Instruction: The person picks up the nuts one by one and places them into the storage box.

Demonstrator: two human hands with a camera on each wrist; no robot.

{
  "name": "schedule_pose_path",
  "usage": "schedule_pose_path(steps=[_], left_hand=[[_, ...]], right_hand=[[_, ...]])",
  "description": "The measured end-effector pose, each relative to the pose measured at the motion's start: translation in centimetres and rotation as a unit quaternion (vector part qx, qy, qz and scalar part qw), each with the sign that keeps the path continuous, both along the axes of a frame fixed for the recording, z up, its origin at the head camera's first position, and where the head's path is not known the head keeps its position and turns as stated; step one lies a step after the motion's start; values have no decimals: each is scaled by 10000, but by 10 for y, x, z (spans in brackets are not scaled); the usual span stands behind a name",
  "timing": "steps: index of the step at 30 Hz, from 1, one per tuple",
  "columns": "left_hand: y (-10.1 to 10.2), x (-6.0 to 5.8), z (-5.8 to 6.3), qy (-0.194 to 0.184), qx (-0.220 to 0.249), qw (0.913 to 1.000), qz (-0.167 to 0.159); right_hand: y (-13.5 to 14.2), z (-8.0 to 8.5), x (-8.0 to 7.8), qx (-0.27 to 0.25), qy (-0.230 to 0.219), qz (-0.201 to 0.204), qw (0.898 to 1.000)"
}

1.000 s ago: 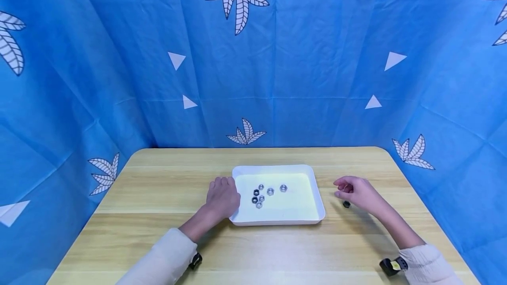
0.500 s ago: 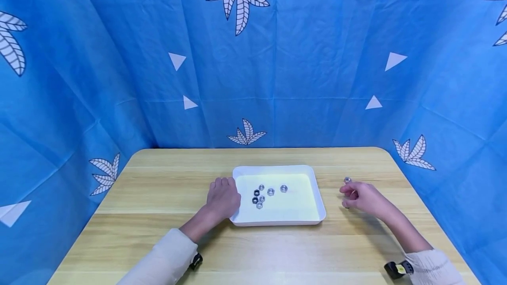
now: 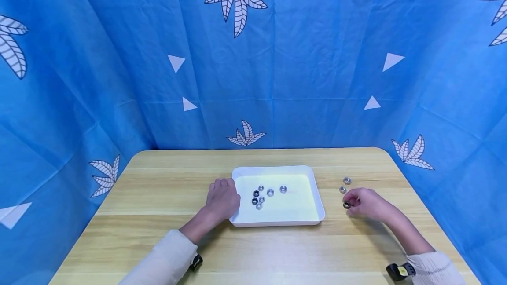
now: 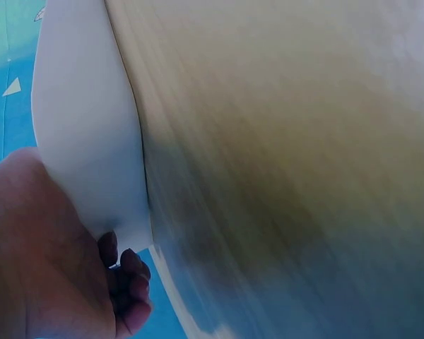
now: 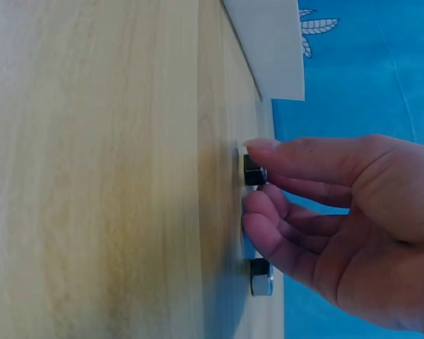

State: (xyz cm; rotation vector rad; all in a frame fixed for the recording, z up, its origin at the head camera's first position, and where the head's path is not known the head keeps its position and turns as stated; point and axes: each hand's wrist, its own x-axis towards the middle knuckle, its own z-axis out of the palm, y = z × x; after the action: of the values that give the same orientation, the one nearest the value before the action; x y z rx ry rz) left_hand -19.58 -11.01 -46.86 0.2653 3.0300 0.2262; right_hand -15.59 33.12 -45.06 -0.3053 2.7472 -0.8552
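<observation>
A person's right grip [image 5: 374,226], extending from 4 o'clock, pinches a dark nut [image 5: 255,171] at 3 o'clock, close to the wood-grain surface [image 5: 92,169] filling the 9 o'clock side. A shiny nut [image 5: 262,284] sits at 5 o'clock, near the grip. A white tray [image 5: 268,49] stands at 1 o'clock; leaf-printed blue cloth [image 5: 374,85] hangs at 2 o'clock.

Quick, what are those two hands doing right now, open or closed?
Left hand: closed, gripping the white tray by its edge.
Right hand: closed, fingertips pinching a dark nut.
</observation>
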Motion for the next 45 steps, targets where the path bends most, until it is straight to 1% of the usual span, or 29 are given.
schedule_pose_path(steps=[4,10,15,23,31,37,45], left_hand=[[0,0,-1,-18,7,10000,18],[-1,0,-3,154,-160,9997,-119],[-1,0,-2,145,-84,9998,-110],[-1,0,-2,126,-95,9999,-69],[-1,-1,-3,141,-79,9998,-68],[-2,0,-3,134,-76,9999,-66],[-1,-1,-3,142,-95,9998,-72]], right_hand=[[1,-4,-1,26,-81,-10,10000],[3,-6,-1,-140,-126,-30,9998],[4,-6,-2,-244,-166,6,9996],[4,-5,-3,-306,-59,92,9995],[3,-7,-4,-148,84,155,9997],[1,-5,-5,-106,213,182,9996],[-6,-1,-11,-154,441,31,9989]])
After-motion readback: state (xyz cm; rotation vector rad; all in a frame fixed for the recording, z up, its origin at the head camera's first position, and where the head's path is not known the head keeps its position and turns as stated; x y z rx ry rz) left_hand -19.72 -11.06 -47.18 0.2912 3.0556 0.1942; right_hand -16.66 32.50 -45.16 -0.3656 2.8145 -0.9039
